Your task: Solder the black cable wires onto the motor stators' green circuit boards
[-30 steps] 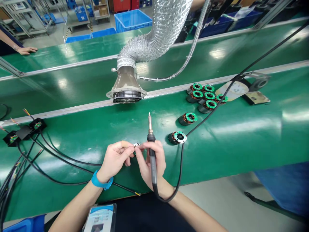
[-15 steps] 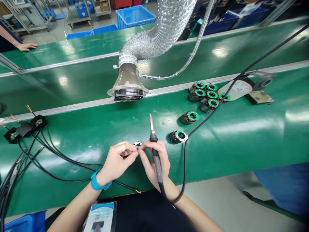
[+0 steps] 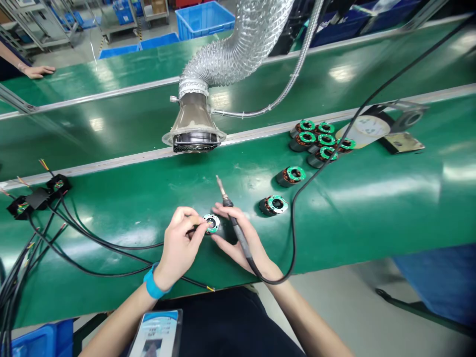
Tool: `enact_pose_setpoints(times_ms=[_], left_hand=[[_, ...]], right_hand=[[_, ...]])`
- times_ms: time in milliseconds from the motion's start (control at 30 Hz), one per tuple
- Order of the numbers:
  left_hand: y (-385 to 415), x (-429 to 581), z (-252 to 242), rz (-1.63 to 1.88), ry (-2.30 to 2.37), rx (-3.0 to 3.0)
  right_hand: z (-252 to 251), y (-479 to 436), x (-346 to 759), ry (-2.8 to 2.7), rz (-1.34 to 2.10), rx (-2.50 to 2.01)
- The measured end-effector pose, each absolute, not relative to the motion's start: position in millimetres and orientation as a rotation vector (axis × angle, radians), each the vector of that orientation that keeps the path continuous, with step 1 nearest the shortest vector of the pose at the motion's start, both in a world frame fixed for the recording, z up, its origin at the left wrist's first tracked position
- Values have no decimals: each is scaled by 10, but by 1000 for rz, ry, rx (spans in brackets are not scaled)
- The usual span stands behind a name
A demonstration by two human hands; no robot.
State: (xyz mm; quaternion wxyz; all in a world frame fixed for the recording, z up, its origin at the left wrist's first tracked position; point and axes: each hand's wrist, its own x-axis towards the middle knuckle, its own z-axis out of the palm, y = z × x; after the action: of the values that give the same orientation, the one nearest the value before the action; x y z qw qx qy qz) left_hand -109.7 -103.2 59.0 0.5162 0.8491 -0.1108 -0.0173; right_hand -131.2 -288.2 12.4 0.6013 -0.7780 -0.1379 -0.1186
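My left hand (image 3: 183, 243) pinches the end of a black cable (image 3: 137, 247), at the left side of a round part with a green and white ring (image 3: 213, 224). Just right of that part, my right hand (image 3: 243, 238) has thumb and forefinger apart. A soldering iron (image 3: 238, 230) rests across this hand, its metal tip pointing up and away. Its handle lies between thumb and fingers, and the other fingers are partly hidden. Two similar round parts, a nearer one (image 3: 274, 205) and a farther one (image 3: 291, 176), lie to the right.
A fume hood (image 3: 195, 119) on a silver hose hangs beyond my hands. Several round parts (image 3: 326, 140) are grouped at the back right, beside a white reel (image 3: 368, 130). Black boxes (image 3: 39, 198) with cables lie left. A person's hand (image 3: 40, 72) rests on the far bench.
My right hand's fingertips have parted from my left hand's, and its thumb and forefinger have spread. The iron's tip has swung left. More of the round part's ring now shows.
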Motion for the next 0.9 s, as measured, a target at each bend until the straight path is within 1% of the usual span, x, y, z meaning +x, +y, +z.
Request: enact_pose_setpoints(times_ms=[67, 167, 333, 433, 533, 667, 900], left_hand=[[-1076, -1086, 525, 5, -289, 2066], [-1103, -1089, 454, 48, -353, 2119], [-1088, -1095, 421, 109, -417, 2171], [-1096, -1088, 428, 113, -403, 2146], [-1112, -1091, 431, 115, -399, 2118], [-1113, -1108, 422, 123, -400, 2103], [-1108, -1105, 390, 120, -396, 2102]], right_hand=[[51, -2817, -1300, -309, -245, -1795], [6, -2699, -1337, -239, -312, -1815], [76, -2753, -1452, -252, -425, -1826], [117, -2898, -1565, -128, -581, -1729], [110, -2987, -1685, 10, -655, -1544], [82, -2986, -1747, 35, -638, -1439], [95, -2959, -1686, 103, -458, -1276]])
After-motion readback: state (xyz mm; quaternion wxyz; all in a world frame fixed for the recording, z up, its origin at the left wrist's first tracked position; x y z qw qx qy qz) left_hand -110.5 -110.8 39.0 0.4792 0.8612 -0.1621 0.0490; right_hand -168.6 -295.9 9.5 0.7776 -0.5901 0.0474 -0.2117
